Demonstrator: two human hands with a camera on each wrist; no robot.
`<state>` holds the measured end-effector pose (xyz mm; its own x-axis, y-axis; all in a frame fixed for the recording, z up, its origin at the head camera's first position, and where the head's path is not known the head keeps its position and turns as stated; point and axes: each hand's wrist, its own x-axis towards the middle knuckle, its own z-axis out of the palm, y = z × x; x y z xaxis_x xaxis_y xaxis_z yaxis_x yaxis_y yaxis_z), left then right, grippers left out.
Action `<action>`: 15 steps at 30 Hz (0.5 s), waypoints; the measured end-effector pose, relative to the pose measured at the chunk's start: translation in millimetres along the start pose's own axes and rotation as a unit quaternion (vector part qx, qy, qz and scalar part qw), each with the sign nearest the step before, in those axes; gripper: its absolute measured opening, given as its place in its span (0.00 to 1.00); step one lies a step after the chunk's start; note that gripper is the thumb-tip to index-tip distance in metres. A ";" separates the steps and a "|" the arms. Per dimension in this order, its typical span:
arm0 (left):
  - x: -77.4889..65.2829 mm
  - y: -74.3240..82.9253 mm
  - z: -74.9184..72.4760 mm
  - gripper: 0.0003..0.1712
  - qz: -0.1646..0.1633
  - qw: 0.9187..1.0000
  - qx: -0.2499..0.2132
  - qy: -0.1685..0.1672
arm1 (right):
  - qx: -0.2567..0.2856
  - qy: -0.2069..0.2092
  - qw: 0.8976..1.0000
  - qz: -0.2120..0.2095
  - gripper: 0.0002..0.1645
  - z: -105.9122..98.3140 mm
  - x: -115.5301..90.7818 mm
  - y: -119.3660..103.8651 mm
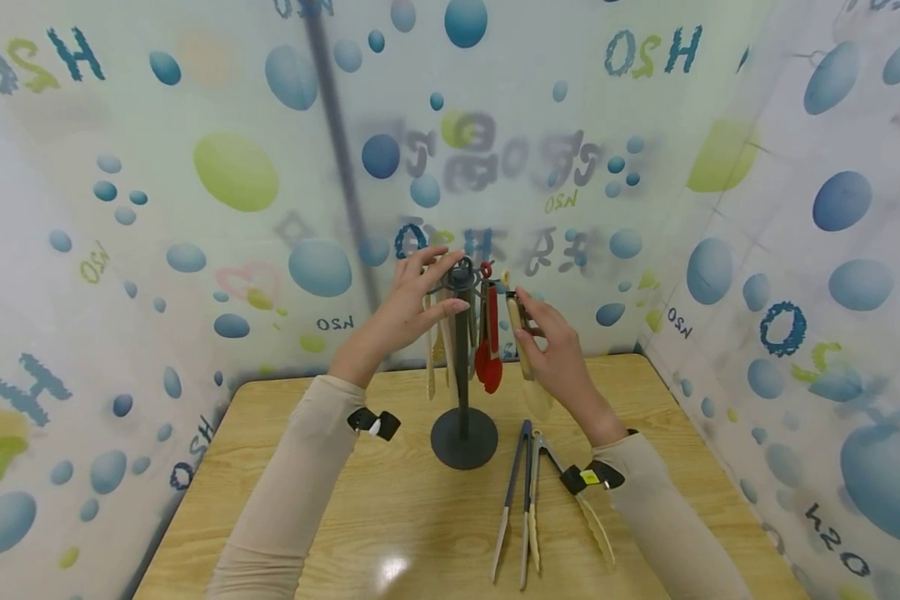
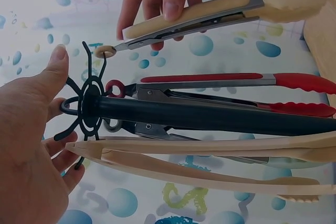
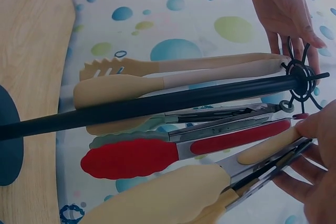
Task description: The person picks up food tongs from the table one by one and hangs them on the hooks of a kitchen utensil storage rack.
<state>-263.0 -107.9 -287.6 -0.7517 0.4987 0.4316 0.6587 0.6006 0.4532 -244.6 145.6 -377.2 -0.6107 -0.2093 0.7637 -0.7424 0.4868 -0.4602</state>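
Note:
A black utensil stand (image 1: pixel 462 358) with a ring of hooks at its top stands upright on the table. My left hand (image 1: pixel 405 312) is around the hooks, fingers behind them and thumb loosely extended. My right hand (image 1: pixel 558 346) pinches the handle of cream tongs (image 2: pixel 194 17) at the stand's right side. In the left wrist view, the tongs' ring (image 2: pixel 105 51) is at a hook; how far it sits on is unclear. Beside it hang red tongs (image 2: pixel 210 78), grey-green tongs (image 3: pixel 131 139) and beige tongs (image 2: pixel 210 145) on the left side.
Blue-handled tongs (image 1: pixel 512 492) lie on the wooden table (image 1: pixel 390 500) right of the stand's round base (image 1: pixel 463 450). Spread cream-tipped tongs (image 1: pixel 596 529) lie next to them, partly under the right wrist. Patterned curtain walls (image 1: pixel 285 167) enclose the table's back and sides.

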 end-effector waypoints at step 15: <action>0.3 -1.3 1.3 0.41 0.012 1.000 0.001 0.009 | 0.001 -0.002 1.000 0.003 0.36 6.4 1.5 -0.5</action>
<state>-264.1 -107.8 -289.1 -0.7345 0.5019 0.4567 0.6768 0.5899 0.4404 -246.9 139.6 -378.8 -0.6159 -0.2108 0.7591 -0.7396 0.4866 -0.4649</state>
